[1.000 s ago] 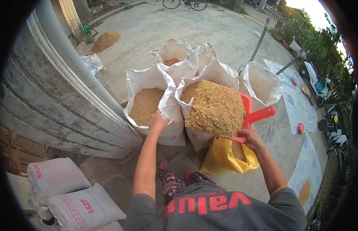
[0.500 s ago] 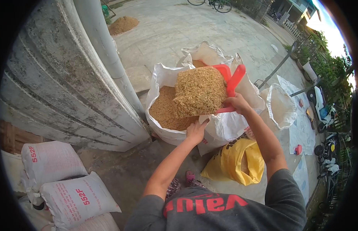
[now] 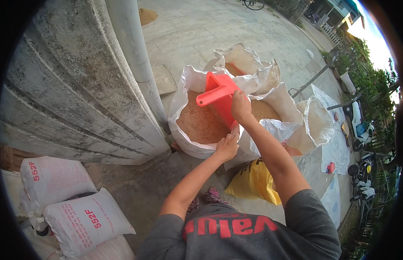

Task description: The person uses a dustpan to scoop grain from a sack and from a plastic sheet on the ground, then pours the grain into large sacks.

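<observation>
A red dustpan point(image 3: 225, 99) is tipped on its side over a large white sack point(image 3: 186, 145), its handle pointing left. My right hand point(image 3: 241, 107) grips the pan's edge. Below it, my left hand point(image 3: 227, 146) is closed on the near right rim of the same sack, close to the pan's lower corner. Tan, loose husk-like material point(image 3: 200, 123) fills part of the sack. Whether any material remains inside the pan is hidden from me.
More open white sacks point(image 3: 245, 56) stand behind and to the right, some holding similar material. A yellow sack point(image 3: 251, 182) is near my feet. Filled bags marked 552F point(image 3: 89, 221) lie at lower left. A concrete wall point(image 3: 71, 86) and a pipe point(image 3: 136, 47) border the left side.
The dustpan, heaped with husk-like material before, has turned over and moved left above the sack; the heap is gone from view. My left hand has shifted slightly right along the rim.
</observation>
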`<state>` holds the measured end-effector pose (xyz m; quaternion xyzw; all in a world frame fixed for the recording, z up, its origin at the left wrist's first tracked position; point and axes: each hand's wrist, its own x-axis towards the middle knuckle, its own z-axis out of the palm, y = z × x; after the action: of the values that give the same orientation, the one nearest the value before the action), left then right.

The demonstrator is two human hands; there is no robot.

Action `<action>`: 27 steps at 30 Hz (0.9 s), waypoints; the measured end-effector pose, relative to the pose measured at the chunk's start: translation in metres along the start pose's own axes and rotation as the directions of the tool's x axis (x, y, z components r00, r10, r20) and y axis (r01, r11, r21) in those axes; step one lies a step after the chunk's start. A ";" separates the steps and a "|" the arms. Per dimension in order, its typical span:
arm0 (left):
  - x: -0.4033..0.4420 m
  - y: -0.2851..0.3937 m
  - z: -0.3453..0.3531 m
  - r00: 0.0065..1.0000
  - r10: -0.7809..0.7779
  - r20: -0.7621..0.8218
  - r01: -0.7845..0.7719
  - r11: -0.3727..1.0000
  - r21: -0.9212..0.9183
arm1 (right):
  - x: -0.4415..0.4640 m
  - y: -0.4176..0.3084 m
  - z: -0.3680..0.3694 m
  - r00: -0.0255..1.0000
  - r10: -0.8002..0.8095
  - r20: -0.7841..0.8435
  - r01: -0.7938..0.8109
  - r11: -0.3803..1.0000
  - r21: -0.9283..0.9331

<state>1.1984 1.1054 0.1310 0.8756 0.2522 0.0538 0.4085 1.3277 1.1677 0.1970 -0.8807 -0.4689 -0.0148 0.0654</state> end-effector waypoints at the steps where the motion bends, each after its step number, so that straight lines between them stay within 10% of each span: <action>1: 0.001 -0.001 -0.004 1.000 0.006 0.007 -0.006 1.000 0.003 | 0.000 0.003 -0.003 1.000 0.002 0.003 -0.002 1.000 -0.009; 9: 0.046 -0.050 -0.044 0.922 -0.368 0.124 0.371 0.929 -0.001 | -0.012 0.078 -0.055 0.972 0.229 -0.053 -0.197 0.917 0.346; 11: 0.060 -0.068 -0.056 0.823 -0.560 0.102 0.565 0.824 -0.034 | -0.023 0.121 -0.045 0.972 0.184 -0.143 -0.016 0.665 0.747; 13: 0.073 -0.103 -0.055 0.713 -0.697 0.073 0.698 0.697 -0.164 | -0.050 0.147 -0.062 0.954 0.285 0.093 -0.167 0.247 0.954; 17: 0.080 -0.117 -0.081 0.557 -0.822 0.117 0.782 0.471 -0.409 | -0.116 0.205 -0.070 0.862 0.457 0.219 -0.215 -0.062 0.975; 27: 0.158 -0.196 -0.001 0.235 -0.958 -0.166 0.885 0.281 -0.372 | -0.302 0.219 -0.077 0.378 0.881 0.285 -0.186 -0.230 0.955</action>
<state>1.2573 1.2889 -0.0318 0.4824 0.7832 -0.0145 0.3920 1.3424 0.7881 0.2245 -0.6687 0.1742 0.0658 0.7199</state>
